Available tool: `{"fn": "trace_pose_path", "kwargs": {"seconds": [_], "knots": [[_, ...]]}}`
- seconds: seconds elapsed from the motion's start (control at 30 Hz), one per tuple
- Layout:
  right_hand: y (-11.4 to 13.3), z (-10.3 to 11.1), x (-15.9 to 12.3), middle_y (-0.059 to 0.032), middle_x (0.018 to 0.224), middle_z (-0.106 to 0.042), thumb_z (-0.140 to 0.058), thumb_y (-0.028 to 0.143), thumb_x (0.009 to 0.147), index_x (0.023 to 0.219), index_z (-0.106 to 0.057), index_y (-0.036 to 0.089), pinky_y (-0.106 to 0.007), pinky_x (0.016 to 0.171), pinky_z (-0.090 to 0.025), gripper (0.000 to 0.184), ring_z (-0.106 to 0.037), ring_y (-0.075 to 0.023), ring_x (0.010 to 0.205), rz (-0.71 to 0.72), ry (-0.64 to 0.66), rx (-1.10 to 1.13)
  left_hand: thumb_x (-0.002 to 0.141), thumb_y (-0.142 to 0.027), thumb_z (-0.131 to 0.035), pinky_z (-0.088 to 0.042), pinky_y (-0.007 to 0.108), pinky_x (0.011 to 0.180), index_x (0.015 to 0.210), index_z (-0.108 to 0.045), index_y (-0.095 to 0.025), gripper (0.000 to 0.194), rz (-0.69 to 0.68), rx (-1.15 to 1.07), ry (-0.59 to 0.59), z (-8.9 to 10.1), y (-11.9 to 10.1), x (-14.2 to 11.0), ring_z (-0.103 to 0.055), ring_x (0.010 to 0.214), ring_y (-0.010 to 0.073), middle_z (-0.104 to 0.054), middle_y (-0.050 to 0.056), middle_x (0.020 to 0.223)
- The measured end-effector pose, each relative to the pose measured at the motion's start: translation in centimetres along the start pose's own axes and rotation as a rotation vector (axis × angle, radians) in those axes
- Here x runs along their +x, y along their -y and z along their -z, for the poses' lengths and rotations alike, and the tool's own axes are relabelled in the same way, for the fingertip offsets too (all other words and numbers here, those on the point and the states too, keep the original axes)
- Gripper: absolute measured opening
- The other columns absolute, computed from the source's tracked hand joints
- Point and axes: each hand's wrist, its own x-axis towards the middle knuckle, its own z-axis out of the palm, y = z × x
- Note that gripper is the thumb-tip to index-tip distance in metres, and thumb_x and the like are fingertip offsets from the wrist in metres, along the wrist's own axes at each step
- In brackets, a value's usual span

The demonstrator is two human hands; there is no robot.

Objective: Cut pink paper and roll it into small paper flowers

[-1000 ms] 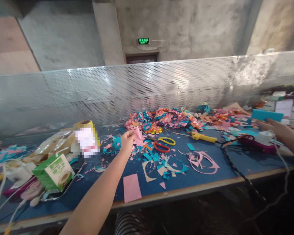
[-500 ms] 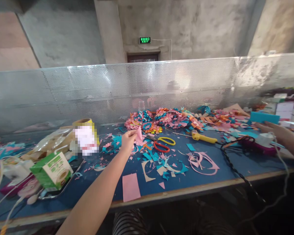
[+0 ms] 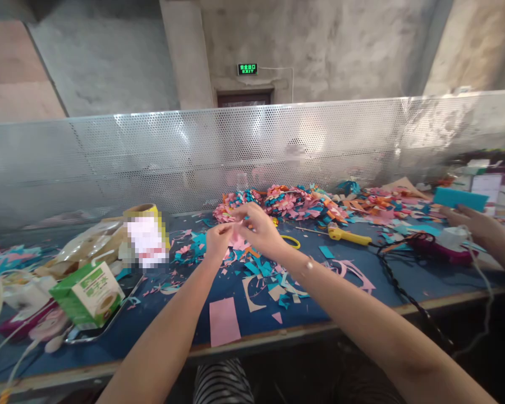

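And here is the small pink paper [image 3: 238,232] between your two hands, raised over the littered middle of the table [image 3: 172,314]. Your left hand [image 3: 217,241] has it, thumb and fingertips pinched together at its left edge, the forearm slanting up from the near left. Your right hand [image 3: 258,227] arches in from the right, fingers curved over, thumb beneath, tips right at the paper; whether they grip it, I can't tell. The piece shows pale pink and slight, its outline mostly lost behind your fingers.

Just past your hands, a heap of paper flowers [image 3: 294,202] in pink, blue and orange! Yellow scissors [image 3: 293,242] peek from beneath your right hand, and to the right lies a yellow glue gun [image 3: 350,235]. Near you, a flat pink sheet [image 3: 224,321]; left, a green carton [image 3: 88,295]. Far right, a co-worker's hand [image 3: 471,221] holds blue paper [image 3: 460,198].
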Motion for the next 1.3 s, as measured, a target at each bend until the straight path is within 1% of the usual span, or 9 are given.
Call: {"fn": "trace_pose_path", "kwargs": {"seconds": [0.1, 0.2, 0.33, 0.43, 0.63, 0.77, 0.93, 1.07, 1.3], "knots": [[-3.7, -1.3, 0.5, -0.0074, 0.098, -0.054, -0.058, 0.029, 0.07, 0.103, -0.051, 0.018, -0.033, 0.075, -0.047, 0.035, -0.051, -0.0178, 0.092, -0.327, -0.067, 0.134, 0.06, -0.015, -0.058, -0.045, 0.033, 0.076, 0.07, -0.07, -0.021, 0.017, -0.092, 0.135, 0.033, -0.1, 0.0, 0.0, -0.061, 0.072, 0.0192, -0.069, 0.003, 0.072], [-6.5, -2.4, -0.3, -0.0024, 0.077, -0.057, -0.059, 0.039, 0.068, 0.096, -0.052, 0.015, -0.029, 0.065, -0.047, 0.038, -0.054, -0.0137, 0.071, -0.493, 0.048, 0.388, 0.062, -0.015, -0.059, -0.044, 0.033, 0.077, 0.072, -0.07, -0.021, 0.016, -0.105, 0.126, 0.072, -0.4, 0.5, -0.1, -0.061, 0.076, 0.0196, -0.069, 0.004, 0.077], [-7.2, -2.9, -1.5, 0.0013, 0.061, -0.054, -0.058, 0.044, 0.067, 0.072, -0.053, 0.015, -0.024, 0.057, -0.043, 0.03, -0.051, -0.0099, 0.058, -0.5, 0.065, 0.525, 0.063, -0.014, -0.059, -0.044, 0.033, 0.076, 0.074, -0.07, -0.021, 0.017, -0.106, 0.116, 0.088, -0.7, 0.8, -0.3, -0.061, 0.077, 0.0196, -0.069, 0.005, 0.08], [-6.9, -2.8, -1.9, 0.0024, 0.058, -0.053, -0.058, 0.044, 0.067, 0.066, -0.052, 0.016, -0.024, 0.057, -0.043, 0.029, -0.049, -0.0092, 0.055, -0.515, 0.009, 0.536, 0.064, -0.015, -0.059, -0.044, 0.033, 0.076, 0.073, -0.07, -0.022, 0.016, -0.129, 0.154, 0.11, -0.8, 0.6, -0.5, -0.061, 0.077, 0.0197, -0.069, 0.004, 0.079], [-6.6, -2.8, -2.0, 0.0022, 0.059, -0.052, -0.059, 0.039, 0.065, 0.064, -0.052, 0.016, -0.024, 0.06, -0.043, 0.024, -0.049, -0.0095, 0.057, -0.589, -0.072, 0.609, 0.064, -0.016, -0.06, -0.045, 0.033, 0.075, 0.072, -0.07, -0.024, 0.015, -0.156, 0.174, 0.133, -0.9, 0.0, -0.7, -0.061, 0.075, 0.0199, -0.069, 0.003, 0.073], [-6.2, -2.7, -1.7, 0.0024, 0.06, -0.052, -0.061, 0.037, 0.063, 0.066, -0.053, 0.016, -0.024, 0.062, -0.044, 0.022, -0.05, -0.0088, 0.058, -0.631, -0.106, 0.701, 0.065, -0.017, -0.059, -0.045, 0.033, 0.075, 0.075, -0.071, -0.023, 0.016, -0.178, 0.196, 0.128, -0.9, 0.0, -0.7, -0.061, 0.077, 0.0202, -0.069, 0.004, 0.076], [-6.0, -2.6, -1.6, 0.0014, 0.062, -0.054, -0.062, 0.037, 0.063, 0.069, -0.056, 0.015, -0.025, 0.062, -0.045, 0.023, -0.051, -0.0085, 0.057, -0.652, -0.136, 0.723, 0.066, -0.015, -0.056, -0.046, 0.033, 0.075, 0.077, -0.071, -0.022, 0.02, -0.214, 0.274, 0.129, -0.9, 0.0, -0.7, -0.062, 0.079, 0.0203, -0.069, 0.005, 0.082], [-5.9, -2.6, -1.6, -0.0002, 0.067, -0.058, -0.062, 0.036, 0.062, 0.073, -0.06, 0.015, -0.026, 0.067, -0.046, 0.024, -0.053, -0.0093, 0.061, -0.645, -0.149, 0.711, 0.068, -0.018, -0.056, -0.047, 0.031, 0.073, 0.079, -0.07, -0.021, 0.018, -0.215, 0.337, 0.126, -0.6, 0.0, -0.5, -0.062, 0.078, 0.0188, -0.07, 0.003, 0.082], [-5.9, -2.5, -1.5, -0.0004, 0.066, -0.06, -0.065, 0.033, 0.059, 0.071, -0.063, 0.014, -0.027, 0.067, -0.047, 0.023, -0.054, -0.0091, 0.059, -0.672, -0.177, 0.771, 0.069, -0.022, -0.056, -0.047, 0.03, 0.071, 0.08, -0.069, -0.017, 0.018, -0.196, 0.326, 0.147, -0.6, 0.0, -0.4, -0.062, 0.076, 0.0182, -0.069, 0.005, 0.082]]}}
